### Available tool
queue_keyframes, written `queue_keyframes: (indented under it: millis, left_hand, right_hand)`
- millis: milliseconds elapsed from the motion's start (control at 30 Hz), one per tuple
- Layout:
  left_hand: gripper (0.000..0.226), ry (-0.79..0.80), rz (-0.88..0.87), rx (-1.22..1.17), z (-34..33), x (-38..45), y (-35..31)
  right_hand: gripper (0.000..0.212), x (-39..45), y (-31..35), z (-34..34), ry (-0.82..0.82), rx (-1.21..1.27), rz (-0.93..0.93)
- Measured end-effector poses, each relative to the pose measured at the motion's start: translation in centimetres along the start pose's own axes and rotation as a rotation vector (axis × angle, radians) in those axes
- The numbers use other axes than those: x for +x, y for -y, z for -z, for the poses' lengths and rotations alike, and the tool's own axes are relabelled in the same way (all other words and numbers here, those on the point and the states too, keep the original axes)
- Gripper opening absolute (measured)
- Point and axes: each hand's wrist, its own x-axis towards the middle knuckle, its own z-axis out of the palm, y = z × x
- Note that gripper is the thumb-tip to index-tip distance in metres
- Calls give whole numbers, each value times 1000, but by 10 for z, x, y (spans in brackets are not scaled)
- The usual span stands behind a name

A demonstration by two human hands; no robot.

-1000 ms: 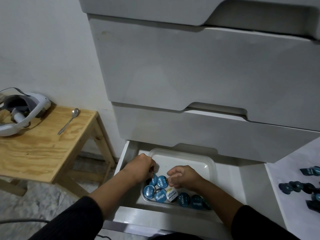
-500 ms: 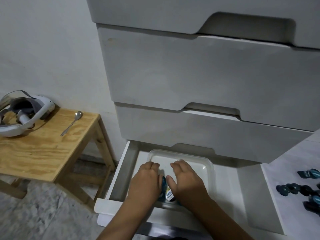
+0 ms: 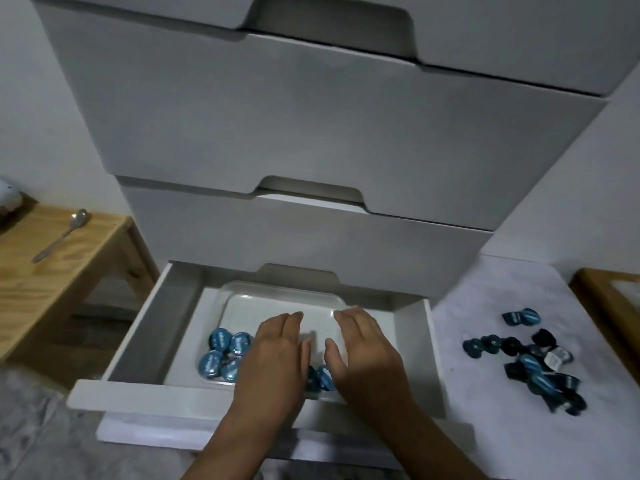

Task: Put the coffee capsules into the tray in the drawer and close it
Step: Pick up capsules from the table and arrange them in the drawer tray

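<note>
Capsules point(image 3: 530, 362) wait in a loose blue heap on the white surface at the right, well apart from the open drawer point(image 3: 221, 393), and that heap is what the next reach turns on. It lies to the right of both hands, a little nearer than the tray's far rim. More capsules point(image 3: 225, 355) already sit in the clear tray point(image 3: 284, 289), bunched at its near-left corner, with a couple more peeking out between the wrists. Left hand point(image 3: 273, 362) and right hand point(image 3: 363, 355) hover over the tray side by side, a narrow gap between them, fingers straight and pointing away, holding nothing that I can see. The right hand is plainly the nearer one to the heap, so my call is that it should swing out sideways for the next batch. The heap has no clear long axis, just a scatter, some capsules tipped on their sides. On the wooden table point(image 3: 52, 271) far left, a spoon point(image 3: 60, 235) lies idle.
</note>
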Motion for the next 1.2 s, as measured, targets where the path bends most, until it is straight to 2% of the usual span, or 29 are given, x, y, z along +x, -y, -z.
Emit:
queue_keyframes:
  millis: [167,300,367,533,633,800,1033,1133,1200]
  left_hand:
    - [48,-86,-93,-118,-39,-6,-88]
    - [42,-24,-189,-171,-85,-12,-159]
    - [42,6,-207,-186,-108,-13,-189]
    - [40,95,-199,-253,-169,-9,-230]
    - [37,133,-157,-264,-200,4,-241]
    - [37,153,-78,-236,-236,42,-252]
    - [42,127,-29,-277,-275,75,-252]
    - [37,109,-3,-325,-279,82,-253]
    - [32,118,-4,-356,-282,85,-251]
  right_hand:
    - [23,-38,-78,44,-69,100,-160]
    - [27,-83,-153,58,-66,227,-337]
    - [33,-110,-189,49,-12,237,-406]
    - [23,-157,-259,27,152,225,-587]
    - [13,-168,-286,11,209,203,-589]
    - [19,-176,-313,-23,237,210,-621]
    - [17,-167,-319,-34,241,214,-594]
    - [14,-165,-319,-39,220,255,-590]
    - [14,-168,-318,-40,222,264,-518]
